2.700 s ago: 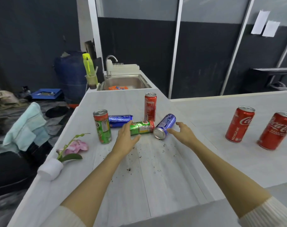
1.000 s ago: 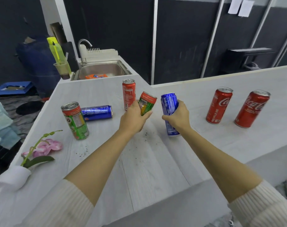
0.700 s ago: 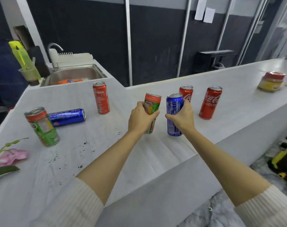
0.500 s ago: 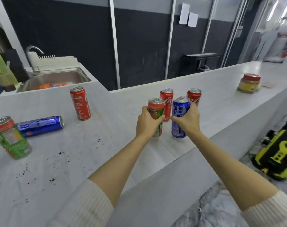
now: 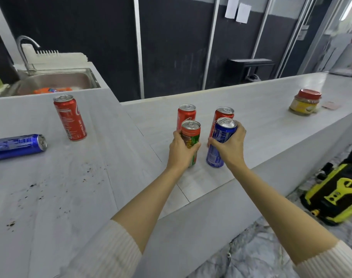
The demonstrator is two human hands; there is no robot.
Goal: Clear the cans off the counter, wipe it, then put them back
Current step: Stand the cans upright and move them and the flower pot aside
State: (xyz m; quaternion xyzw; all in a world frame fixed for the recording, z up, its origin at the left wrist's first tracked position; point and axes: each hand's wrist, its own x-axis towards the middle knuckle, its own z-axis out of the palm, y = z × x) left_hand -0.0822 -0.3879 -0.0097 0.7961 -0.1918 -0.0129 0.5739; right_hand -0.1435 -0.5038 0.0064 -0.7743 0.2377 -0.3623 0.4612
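Head view: clearing step. Left hand (image 5: 181, 151) clenched round green can (image 5: 191, 141), right hand (image 5: 230, 147) round blue can (image 5: 219, 145) — both upright, bases at or just off the counter (image 5: 111, 177), directly in front of two red cans (image 5: 186, 117). Next, prob.: let go, fetch rest — lying blue can (image 5: 18, 146), lone red can (image 5: 70, 117) left of the red pair, by dirt specks (image 5: 50, 193).

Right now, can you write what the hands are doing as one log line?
left hand: holds green can upright | right hand: holds blue can upright | place: before two red cans | counter: crumbs unwiped
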